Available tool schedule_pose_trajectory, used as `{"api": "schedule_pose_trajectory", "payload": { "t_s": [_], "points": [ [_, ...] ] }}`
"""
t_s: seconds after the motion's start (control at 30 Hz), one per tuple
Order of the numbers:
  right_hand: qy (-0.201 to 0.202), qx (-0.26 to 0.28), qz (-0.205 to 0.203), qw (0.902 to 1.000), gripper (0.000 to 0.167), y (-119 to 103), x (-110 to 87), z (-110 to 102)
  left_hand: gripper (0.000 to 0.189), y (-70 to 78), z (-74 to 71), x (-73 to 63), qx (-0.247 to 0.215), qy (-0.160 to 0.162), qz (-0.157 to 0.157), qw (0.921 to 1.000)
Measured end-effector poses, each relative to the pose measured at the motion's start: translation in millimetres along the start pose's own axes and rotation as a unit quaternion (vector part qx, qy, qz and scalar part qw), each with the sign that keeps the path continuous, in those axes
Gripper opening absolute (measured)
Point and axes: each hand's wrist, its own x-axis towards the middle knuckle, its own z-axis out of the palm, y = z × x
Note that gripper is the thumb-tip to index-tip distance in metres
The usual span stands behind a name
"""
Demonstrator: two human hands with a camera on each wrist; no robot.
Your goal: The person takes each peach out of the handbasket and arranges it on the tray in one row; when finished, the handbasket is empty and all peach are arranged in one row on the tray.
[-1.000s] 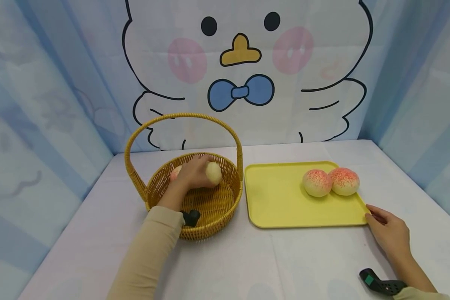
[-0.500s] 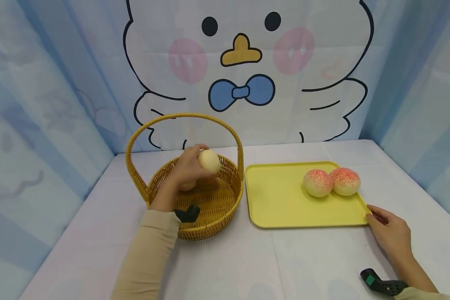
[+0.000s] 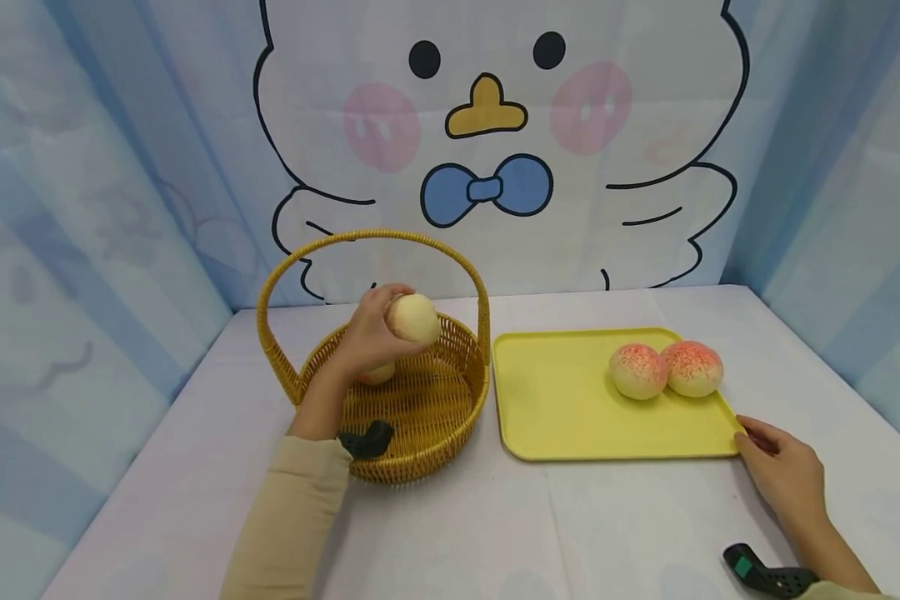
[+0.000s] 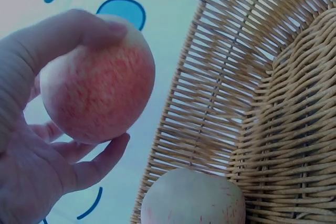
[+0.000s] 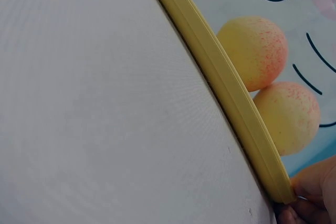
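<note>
- Yellow is the colour of the flat tray [image 3: 555, 400] in the head view. It lies on the white cloth [image 3: 450, 542], just to the right of the brown basket [image 3: 423, 458].
- Two round peaches sit on the tray's right side: the left tray peach [image 3: 638, 372] and the right tray peach [image 3: 694, 368]. They touch, and both are pink on top and pale below.
- The right hand [image 3: 787, 471] pinches the tray's near right corner.
- The left hand [image 3: 375, 337] has its thumb and fingers wrapped round the held peach [image 3: 414, 318]. It is up by the basket's far rim, seen through the hoop of the tall handle [image 3: 375, 236].
- The basket peach [image 3: 377, 375] is lower, inside the basket, partly hidden by the left hand.
- A tan sleeve [image 3: 288, 517] covers the left arm.
- The far curtain [image 3: 487, 258] shows a big white bird with a blue bow [image 3: 487, 190].
- In the left wrist view, the thumb presses on the held peach and its red side shows. The basket peach is apart from it, beside the woven wall.
- In the right wrist view, the right hand grips the tray's corner. The two tray peaches touch behind the yellow edge.
</note>
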Motion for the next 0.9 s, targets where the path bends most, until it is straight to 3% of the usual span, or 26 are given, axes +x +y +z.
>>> {"api": "schedule_pose_trajectory", "payload": {
  "t_s": [0.2, 0.4, 0.57, 0.8, 0.9],
  "points": [
    [-0.001, 0.004, -0.005, 1.0000, 0.043, -0.6, 0.6, -0.6, 0.071, 10.2, -0.5, -10.7, -0.078, -0.037, 0.003, 0.9963],
    [0.004, 0.004, 0.003, 1.0000, 0.043, -0.7, 0.4, 0.0, 0.074, 25.4, 4.3, -18.4, -0.099, -0.061, 0.045, 0.9922],
    [0.004, 0.004, 0.003, 1.0000, 0.043, 0.9, -0.5, 0.6, 0.075, 37.6, 12.5, -24.6, -0.128, -0.061, 0.085, 0.9862],
    [0.004, 0.003, 0.000, 1.0000, 0.043, 0.6, -0.5, 0.1, 0.072, 78.8, 24.9, -32.5, -0.159, -0.068, 0.119, 0.9776],
    [0.005, 0.003, -0.005, 1.0000, 0.043, -1.3, -0.4, 0.1, 0.072, 89.5, 32.8, -32.3, -0.187, -0.081, 0.127, 0.9707]
  ]
}}
